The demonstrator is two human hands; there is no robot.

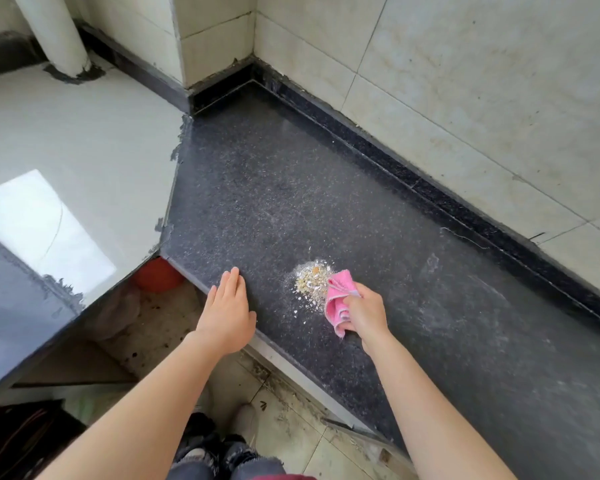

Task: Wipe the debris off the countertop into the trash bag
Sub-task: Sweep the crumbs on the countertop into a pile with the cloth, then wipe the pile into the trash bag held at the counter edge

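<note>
A person's right hand [364, 315] grips a bunched pink cloth [338, 301] against crumbly debris [312, 282] on the dusty black table [291, 188]. The left hand [227, 313] lies flat, fingers together, at its edge, above what may be a bag [115, 313]. Tiled walls [465, 81] stand beyond.

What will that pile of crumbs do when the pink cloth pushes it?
The crumbs look small, dry and loose, so they will probably slide on the polished countertop. Stray bits lie apart, so some may scatter past the pink cloth.
</note>
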